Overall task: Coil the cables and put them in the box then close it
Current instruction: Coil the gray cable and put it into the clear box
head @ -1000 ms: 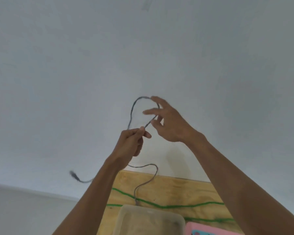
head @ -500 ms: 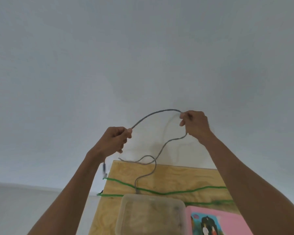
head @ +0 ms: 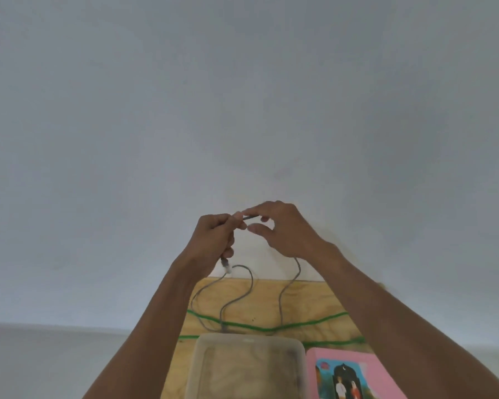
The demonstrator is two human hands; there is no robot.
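Grey cable hangs at frame centre: your left hand grips it, your right hand pinches a short horizontal stretch between thumb and forefinger, and its loops droop down toward the clear box.

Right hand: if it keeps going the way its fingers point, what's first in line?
The right hand points toward the left hand, which grips the grey cable between them. It likely meets the left hand's fingertips first; depth unclear.
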